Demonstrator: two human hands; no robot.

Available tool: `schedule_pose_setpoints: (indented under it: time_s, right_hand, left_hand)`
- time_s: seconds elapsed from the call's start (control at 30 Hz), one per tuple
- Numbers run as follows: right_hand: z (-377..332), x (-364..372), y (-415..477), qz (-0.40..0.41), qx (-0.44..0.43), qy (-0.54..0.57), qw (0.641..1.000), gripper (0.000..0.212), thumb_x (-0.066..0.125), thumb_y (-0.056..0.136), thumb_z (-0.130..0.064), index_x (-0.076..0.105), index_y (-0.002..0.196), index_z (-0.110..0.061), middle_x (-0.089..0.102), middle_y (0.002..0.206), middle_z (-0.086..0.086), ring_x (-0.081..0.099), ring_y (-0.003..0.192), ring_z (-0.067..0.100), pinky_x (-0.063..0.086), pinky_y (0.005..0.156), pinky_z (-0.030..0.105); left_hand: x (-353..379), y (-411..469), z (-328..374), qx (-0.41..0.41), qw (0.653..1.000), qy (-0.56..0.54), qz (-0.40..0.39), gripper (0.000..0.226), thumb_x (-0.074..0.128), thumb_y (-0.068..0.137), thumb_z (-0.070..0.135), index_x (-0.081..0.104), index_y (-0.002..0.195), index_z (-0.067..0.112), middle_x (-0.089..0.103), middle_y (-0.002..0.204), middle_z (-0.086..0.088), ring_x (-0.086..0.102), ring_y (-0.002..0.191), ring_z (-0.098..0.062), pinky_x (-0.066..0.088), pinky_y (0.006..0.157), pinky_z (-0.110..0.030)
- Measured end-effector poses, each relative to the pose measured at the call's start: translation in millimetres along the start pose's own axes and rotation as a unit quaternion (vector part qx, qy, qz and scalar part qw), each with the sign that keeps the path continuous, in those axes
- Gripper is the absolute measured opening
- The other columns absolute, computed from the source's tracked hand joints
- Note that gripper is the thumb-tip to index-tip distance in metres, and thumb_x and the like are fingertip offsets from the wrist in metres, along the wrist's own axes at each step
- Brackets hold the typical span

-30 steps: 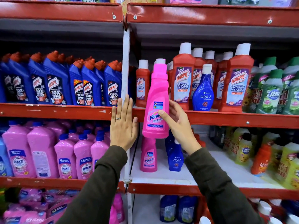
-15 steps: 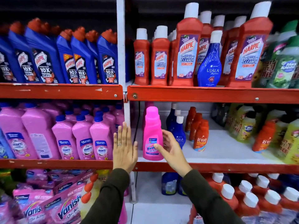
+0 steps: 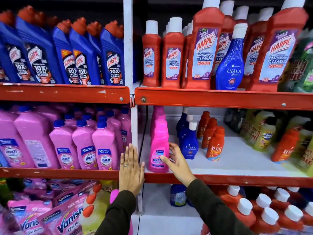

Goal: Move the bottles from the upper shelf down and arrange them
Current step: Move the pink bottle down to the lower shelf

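On the middle shelf, head view: a pink Vanish bottle (image 3: pixel 159 146) stands upright at the front left corner, at about 6 o'clock of centre, just right of the white upright post (image 3: pixel 129 48).
Behind it: a second pink bottle (image 3: pixel 158 112), mostly hidden, reaching up to the shelf lip.
Right hand (image 3: pixel 177 162): fingers spread and loosely curled around the Vanish bottle's right side, thumb tip on the label, fingertips touching or just off the far side; I cannot tell whether it grips.
Left hand (image 3: pixel 131 172): flat and open, fingers together pointing to 12 o'clock, a ring on one finger, laid over the post and the red shelf edge (image 3: pixel 237 180), holding nothing; its thumb is just beside the bottle's base.
Sleeves: dark, entering from 6 o'clock.
To 3 o'clock of the Vanish bottle: a blue Ujala bottle (image 3: pixel 188 145) with more behind it, then orange Revive bottles (image 3: pixel 214 148).
Upper shelf, 12 to 2 o'clock: red Harpic bathroom cleaner bottles (image 3: pixel 202 53) with a tall blue Ujala bottle (image 3: pixel 231 65) standing among them at the front.
Upper left, 10 o'clock: blue Harpic bottles (image 3: pixel 83 55).
Middle left, 8 o'clock: pink Shakti bottles (image 3: pixel 83 146).
Bottom left, 7 o'clock: pink Vanish pouches (image 3: pixel 64 219).
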State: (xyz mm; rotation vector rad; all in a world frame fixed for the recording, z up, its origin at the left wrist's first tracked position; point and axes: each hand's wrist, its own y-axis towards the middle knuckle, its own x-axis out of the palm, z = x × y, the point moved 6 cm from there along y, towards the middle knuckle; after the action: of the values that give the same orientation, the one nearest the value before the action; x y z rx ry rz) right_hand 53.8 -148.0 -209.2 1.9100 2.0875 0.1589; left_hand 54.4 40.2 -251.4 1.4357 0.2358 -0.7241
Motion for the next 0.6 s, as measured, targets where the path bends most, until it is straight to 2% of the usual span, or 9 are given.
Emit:
schedule_pose_setpoints:
  time_s: [0.17,0.33,0.47,0.6]
  right_hand:
    - [3.6,-1.6,8.3,-0.022,0.007,0.010,1.000,0.054,0.066,0.095,-0.014,0.041,0.142,-0.021,0.060,0.131,-0.009,0.064,0.116,-0.004,0.055,0.087,0.016]
    - [6.7,-4.2,10.3,-0.040,0.009,0.025,0.999,0.050,0.066,0.094,-0.016,0.042,0.134,-0.036,0.060,0.130,-0.012,0.065,0.117,0.000,0.057,0.088,0.020]
    - [8.3,-3.6,10.8,-0.051,0.012,0.036,0.998,0.050,0.067,0.094,-0.020,0.043,0.133,-0.041,0.060,0.133,-0.011,0.063,0.122,0.011,0.058,0.092,0.025]
    - [7.6,-4.0,9.6,-0.047,0.003,0.030,0.998,0.048,0.067,0.094,-0.022,0.043,0.131,-0.044,0.060,0.133,-0.010,0.063,0.122,0.010,0.057,0.090,0.022]
  left_hand:
    - [1.4,-1.3,0.6,0.009,1.000,0.005,0.014,0.066,0.013,0.109,0.037,-0.007,0.162,0.005,-0.016,0.172,-0.012,-0.010,0.161,-0.021,0.003,0.129,-0.041]
    - [2.8,-1.1,0.4,0.010,1.000,0.008,0.012,0.065,0.011,0.109,0.037,-0.007,0.162,0.004,-0.015,0.172,-0.013,-0.009,0.161,-0.021,0.001,0.130,-0.041]
    - [5.9,-2.2,-2.1,0.004,1.000,0.020,0.000,0.065,0.011,0.109,0.037,-0.005,0.162,0.003,-0.014,0.172,-0.015,-0.009,0.161,-0.023,0.002,0.130,-0.041]
    - [6.8,-2.5,-2.2,0.001,1.000,0.020,-0.009,0.066,0.011,0.108,0.037,-0.006,0.162,0.003,-0.013,0.172,-0.015,-0.007,0.161,-0.024,0.004,0.129,-0.043]
